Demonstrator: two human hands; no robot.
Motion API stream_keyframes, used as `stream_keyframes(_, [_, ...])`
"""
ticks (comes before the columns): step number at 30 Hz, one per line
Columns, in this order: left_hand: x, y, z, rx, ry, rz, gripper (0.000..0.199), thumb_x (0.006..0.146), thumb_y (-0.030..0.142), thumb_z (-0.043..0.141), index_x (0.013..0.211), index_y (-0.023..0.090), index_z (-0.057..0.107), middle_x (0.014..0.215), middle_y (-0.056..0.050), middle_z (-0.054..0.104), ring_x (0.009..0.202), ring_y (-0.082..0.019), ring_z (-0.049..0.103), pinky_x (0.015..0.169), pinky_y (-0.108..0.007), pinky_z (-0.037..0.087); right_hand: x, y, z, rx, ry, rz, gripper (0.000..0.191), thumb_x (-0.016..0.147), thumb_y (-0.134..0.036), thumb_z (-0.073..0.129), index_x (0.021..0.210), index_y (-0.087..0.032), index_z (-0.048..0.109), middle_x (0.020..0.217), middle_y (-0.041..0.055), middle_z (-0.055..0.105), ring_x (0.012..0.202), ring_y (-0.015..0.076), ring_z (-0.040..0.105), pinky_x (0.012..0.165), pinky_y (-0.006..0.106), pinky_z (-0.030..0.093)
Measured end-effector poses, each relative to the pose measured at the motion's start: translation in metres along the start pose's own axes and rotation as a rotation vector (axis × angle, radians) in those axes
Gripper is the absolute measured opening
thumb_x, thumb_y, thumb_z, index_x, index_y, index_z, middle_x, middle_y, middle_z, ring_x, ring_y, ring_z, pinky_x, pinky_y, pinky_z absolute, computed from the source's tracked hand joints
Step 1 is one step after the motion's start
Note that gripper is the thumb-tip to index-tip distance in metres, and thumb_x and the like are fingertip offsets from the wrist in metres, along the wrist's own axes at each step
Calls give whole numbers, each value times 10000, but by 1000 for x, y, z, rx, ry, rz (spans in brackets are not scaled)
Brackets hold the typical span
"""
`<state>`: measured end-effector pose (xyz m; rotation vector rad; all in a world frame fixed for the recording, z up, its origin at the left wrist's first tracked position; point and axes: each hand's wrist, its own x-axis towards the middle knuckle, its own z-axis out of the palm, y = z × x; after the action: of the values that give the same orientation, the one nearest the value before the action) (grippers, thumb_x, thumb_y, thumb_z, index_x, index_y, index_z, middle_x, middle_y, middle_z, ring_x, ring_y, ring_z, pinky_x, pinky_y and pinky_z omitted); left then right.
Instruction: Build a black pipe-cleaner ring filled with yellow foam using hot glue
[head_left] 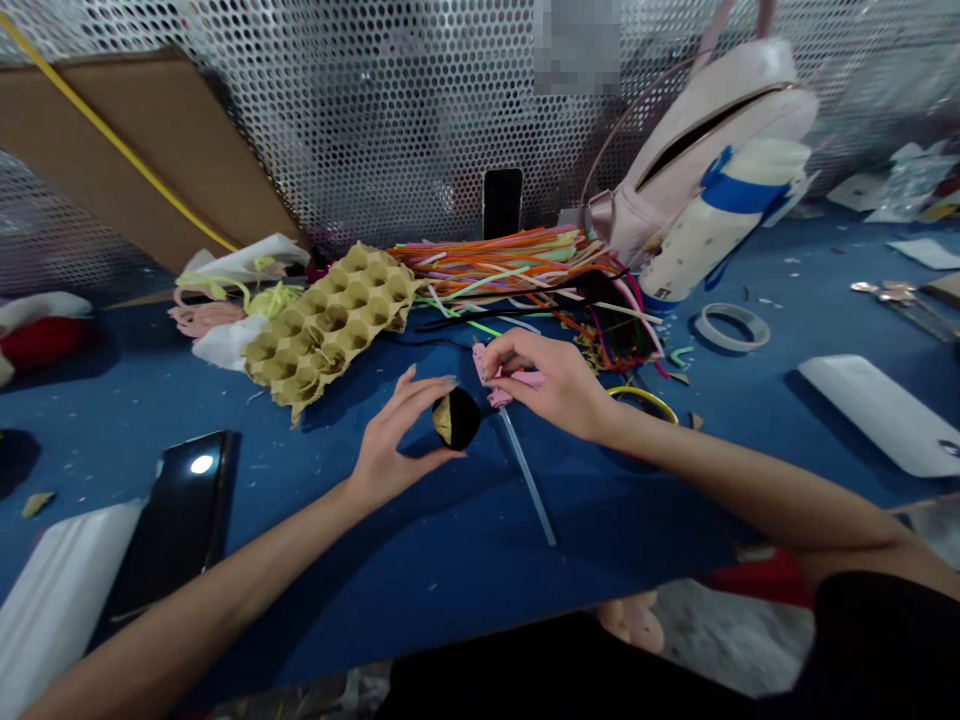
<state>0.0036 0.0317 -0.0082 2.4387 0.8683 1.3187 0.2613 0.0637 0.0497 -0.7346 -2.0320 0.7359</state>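
Observation:
My left hand (401,430) grips a small round black piece (463,420) by its edges, thumb below and fingers above. A tan, cardboard-like patch shows on the piece's left side. In my right hand (551,380) is a pink hot glue gun (482,365), my fingers closed around its handle. A clear glue stick (529,480) sticks out of the gun's back end towards me. The gun's tip points away from me, just right of the black piece and apart from it.
Behind my hands lie an egg carton (337,325) and a heap of pipe cleaners (495,265). A bottle (724,220) leans by a pale bag (630,215). Tape rolls (731,328) and a white case (881,415) are at right, a phone (176,520) at left.

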Motion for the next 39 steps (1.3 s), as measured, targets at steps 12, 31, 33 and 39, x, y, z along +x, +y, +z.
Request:
stream_keyframes(12, [1,0,0,2,6,5,755,810,402,888,1474,253,564,1342,-135,738,1250,-294,721,1245,-660,421,1,-1,1,85,1,75,105,930,-103,621,984,-193,621,940,8,702,840,133,699,783,286,602])
stream_keyframes(31, [0,-1,-1,24,-14,3,770,824,366,873,1509,265,538,1351,-123,716,1258,-300,699,1243,-660,425,-3,2,-2,-369,-47,-365,102,1030,-248,652,1076,-247,742,1007,54,716,937,209,617,862,376,513])
stream_keyframes(33, [0,-2,-1,19,-18,3,778,822,362,875,1514,266,533,1357,-123,713,1265,-297,694,1247,-659,421,-3,1,-2,-369,-52,-367,106,1033,-246,647,1071,-248,745,1007,54,717,936,206,617,858,372,518])
stream_keyframes(39, [0,-2,-1,12,-17,19,784,822,345,879,1518,256,528,1354,-130,709,1266,-289,691,1248,-659,416,-2,0,-2,-383,-51,-386,112,1039,-249,637,1064,-225,743,999,62,719,925,204,613,845,363,522])
